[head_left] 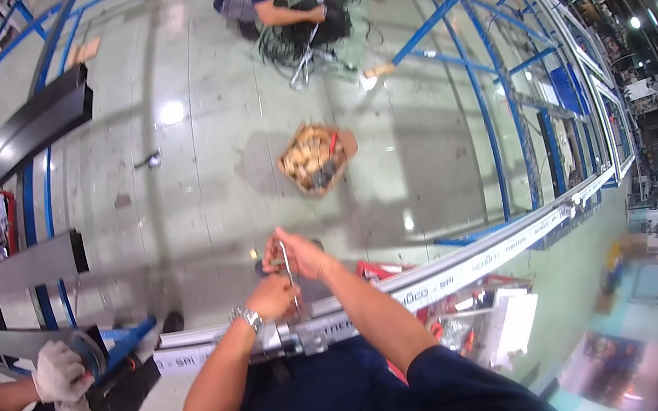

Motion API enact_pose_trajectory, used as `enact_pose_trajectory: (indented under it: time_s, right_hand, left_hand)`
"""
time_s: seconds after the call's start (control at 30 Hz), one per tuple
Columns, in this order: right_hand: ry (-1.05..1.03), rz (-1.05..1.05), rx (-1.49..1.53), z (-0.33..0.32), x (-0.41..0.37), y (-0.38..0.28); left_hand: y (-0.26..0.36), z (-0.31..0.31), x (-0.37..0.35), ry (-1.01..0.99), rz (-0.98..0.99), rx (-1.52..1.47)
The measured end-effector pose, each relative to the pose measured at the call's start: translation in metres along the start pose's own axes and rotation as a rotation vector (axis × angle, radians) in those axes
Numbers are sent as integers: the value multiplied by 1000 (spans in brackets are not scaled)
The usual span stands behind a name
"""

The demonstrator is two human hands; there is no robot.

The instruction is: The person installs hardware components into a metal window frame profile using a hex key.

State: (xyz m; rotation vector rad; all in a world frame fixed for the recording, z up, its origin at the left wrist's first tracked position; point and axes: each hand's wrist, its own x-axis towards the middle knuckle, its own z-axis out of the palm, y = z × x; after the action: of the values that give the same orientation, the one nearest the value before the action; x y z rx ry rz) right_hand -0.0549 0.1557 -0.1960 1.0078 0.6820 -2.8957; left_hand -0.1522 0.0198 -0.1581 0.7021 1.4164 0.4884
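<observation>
A thin silver metal rod, like a hex key (286, 261), stands nearly upright in front of me above the aluminium profile (443, 284). My left hand (273, 296), with a watch on its wrist, is closed around its lower part. Higher up, my right hand (302, 255) has its fingers bent at the rod's top end. Just below my hands, a small metal fitting (312, 340) sits on the profile. The rod's lower tip is too small and blurred to tell what it touches.
At left, a co-worker's gloved hands (61, 373) are near dark profiles (32, 267) on a blue rack. A box of wooden pieces (310, 160) stands on the floor ahead. Farther off, another person (251, 0) crouches over black cables (312, 34). Blue frames (491, 96) stand right.
</observation>
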Motion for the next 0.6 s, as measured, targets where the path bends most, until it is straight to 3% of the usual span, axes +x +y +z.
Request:
enact_pose_trajectory:
  time_s: [0.13,0.23,0.33,0.37,0.47,0.5,0.6]
  right_hand:
    - [115,-214,-227,6,28,11]
    - [391,-275,-818,0,37,12]
    - [539,-331,-1089,19,15,-2]
    - [427,-296,-1057,18,10,-8]
    - [-28,-82,-252,-6,7,-6]
    - [-124,15,-113,-11,1,-10]
    - [-10,18,-137,-14,-10,-14]
  left_hand:
    - [-18,1,11,42,78,126]
    - [-7,1,4,34,-52,-4]
    - [7,1,-5,12,-79,-41]
    - [-1,2,-1,7,-44,-43]
    - [9,-3,-10,-53,-53,-175]
    - [6,-2,-9,-62,-56,-205]
    - [1,-1,-6,-42,-69,-208]
